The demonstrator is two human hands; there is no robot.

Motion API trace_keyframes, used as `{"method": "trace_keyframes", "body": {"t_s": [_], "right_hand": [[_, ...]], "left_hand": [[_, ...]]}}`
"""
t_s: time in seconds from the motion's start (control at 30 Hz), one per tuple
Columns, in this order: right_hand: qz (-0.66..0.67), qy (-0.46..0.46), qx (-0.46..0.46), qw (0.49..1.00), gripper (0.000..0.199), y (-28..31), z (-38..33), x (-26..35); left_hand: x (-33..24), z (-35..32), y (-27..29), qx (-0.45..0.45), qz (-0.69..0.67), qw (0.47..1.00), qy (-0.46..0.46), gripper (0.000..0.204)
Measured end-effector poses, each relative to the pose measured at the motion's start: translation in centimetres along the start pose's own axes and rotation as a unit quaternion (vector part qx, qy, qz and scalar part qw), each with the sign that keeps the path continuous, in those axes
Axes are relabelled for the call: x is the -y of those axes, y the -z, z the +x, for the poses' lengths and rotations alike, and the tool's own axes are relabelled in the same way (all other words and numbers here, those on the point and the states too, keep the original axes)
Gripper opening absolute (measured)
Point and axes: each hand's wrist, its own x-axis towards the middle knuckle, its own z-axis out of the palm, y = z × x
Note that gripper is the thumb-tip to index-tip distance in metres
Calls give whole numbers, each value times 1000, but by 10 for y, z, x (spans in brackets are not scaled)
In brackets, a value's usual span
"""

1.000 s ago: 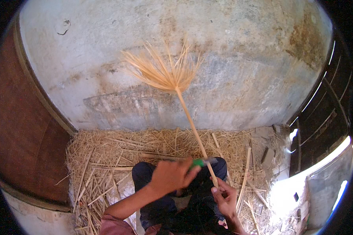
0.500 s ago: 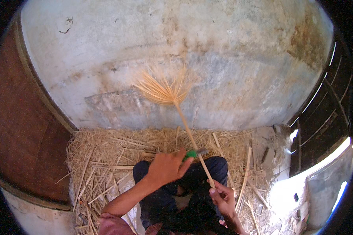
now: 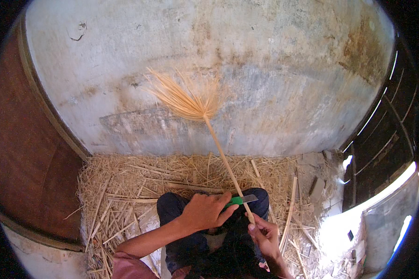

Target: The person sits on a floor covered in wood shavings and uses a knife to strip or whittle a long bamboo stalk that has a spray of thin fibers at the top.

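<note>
Straw-littered floor (image 3: 125, 186) meets a stained concrete wall (image 3: 265, 69). Rising between the hands, a frayed-tipped reed stalk (image 3: 219, 149) is pinched at its base by the right hand (image 3: 265, 235); the left hand (image 3: 205, 211) grips a green-handled knife (image 3: 241, 200) against it.

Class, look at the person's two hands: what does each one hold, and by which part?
Left hand: small green-handled knife, gripped by its handle. Right hand: long pale straw stalk with a frayed fan-shaped tip, pinched near its lower end.
</note>
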Motion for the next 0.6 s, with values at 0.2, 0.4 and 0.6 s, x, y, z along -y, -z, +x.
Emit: {"method": "trace_keyframes", "body": {"t_s": [0.2,0.4,0.6], "right_hand": [[-11,-19,-5,1000,47,3,-3,-10],[-2,7,-9,1000,48,8,-4,-17],[-39,15,-17,999,46,14,-4,-35]], "left_hand": [[39,27,30,-47,58,993,91,46],[8,16,38,39,57,997,43,45],[57,31,45,-39,114,988,94,47]]}}
